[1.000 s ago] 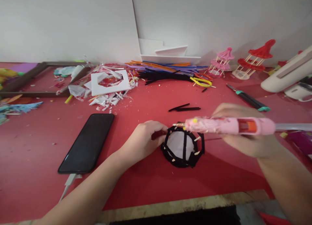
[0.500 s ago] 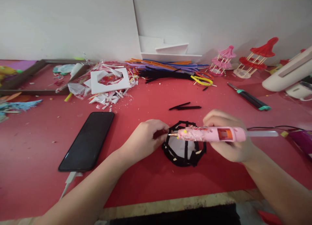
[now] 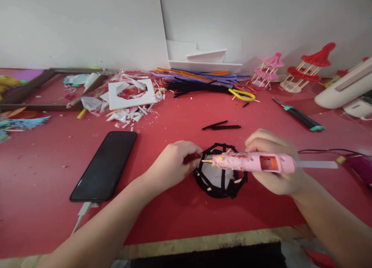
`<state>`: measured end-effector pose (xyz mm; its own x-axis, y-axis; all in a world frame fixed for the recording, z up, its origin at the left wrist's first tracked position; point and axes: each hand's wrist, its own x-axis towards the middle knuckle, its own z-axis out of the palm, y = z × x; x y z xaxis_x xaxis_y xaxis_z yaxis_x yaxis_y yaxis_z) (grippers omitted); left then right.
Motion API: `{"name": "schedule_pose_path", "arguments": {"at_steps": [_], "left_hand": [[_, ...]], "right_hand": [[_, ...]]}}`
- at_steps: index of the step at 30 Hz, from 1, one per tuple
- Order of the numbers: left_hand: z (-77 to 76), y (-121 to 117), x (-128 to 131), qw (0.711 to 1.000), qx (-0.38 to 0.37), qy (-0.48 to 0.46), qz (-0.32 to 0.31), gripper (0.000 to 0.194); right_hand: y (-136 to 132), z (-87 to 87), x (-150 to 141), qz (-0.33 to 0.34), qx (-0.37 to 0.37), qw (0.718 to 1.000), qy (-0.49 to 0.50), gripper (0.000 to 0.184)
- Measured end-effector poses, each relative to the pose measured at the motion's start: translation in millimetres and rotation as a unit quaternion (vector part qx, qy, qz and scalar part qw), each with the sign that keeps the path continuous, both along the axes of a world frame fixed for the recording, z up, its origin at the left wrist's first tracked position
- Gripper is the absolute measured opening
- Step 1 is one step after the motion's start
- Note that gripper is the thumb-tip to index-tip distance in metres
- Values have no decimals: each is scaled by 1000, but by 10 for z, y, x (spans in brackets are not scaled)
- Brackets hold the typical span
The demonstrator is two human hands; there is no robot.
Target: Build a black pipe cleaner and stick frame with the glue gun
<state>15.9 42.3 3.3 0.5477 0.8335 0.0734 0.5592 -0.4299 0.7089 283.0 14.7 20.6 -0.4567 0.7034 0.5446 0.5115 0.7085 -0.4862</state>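
Note:
A round frame of black pipe cleaners and pale sticks [image 3: 223,184] with a white base stands on the red table in front of me. My left hand [image 3: 177,159] pinches its left rim between thumb and fingers. My right hand [image 3: 274,159] is closed around a pink hot glue gun [image 3: 247,161], held level above the frame. The gun's metal nozzle points left, its tip at the rim close to my left fingertips. A clear glue stick [image 3: 316,164] sticks out of the gun's rear. Part of the frame is hidden behind the gun.
Short black pipe-cleaner pieces [image 3: 222,126] lie beyond the frame. A phone [image 3: 103,165] on a cable lies left, a utility knife [image 3: 299,115] right. Bundled pipe cleaners [image 3: 200,84], yellow scissors [image 3: 241,95], foam scraps [image 3: 130,117] and small pink [image 3: 266,70] and red [image 3: 308,74] tiered models stand behind.
The glue gun in my right hand has come left and down, bringing its nozzle to the frame's left rim. My left hand has kept its hold there.

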Motion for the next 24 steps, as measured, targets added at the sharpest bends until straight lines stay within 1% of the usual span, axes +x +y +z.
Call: {"name": "schedule_pose_path", "arguments": {"at_steps": [14, 24], "left_hand": [[-9, -2, -2, 1000, 9, -4, 3, 13], [-7, 4, 7, 1000, -6, -6, 2, 12]], "right_hand": [[-11, 1, -22, -3, 9, 1000, 5, 16], [-19, 3, -14, -8, 14, 1000, -1, 17]]}}
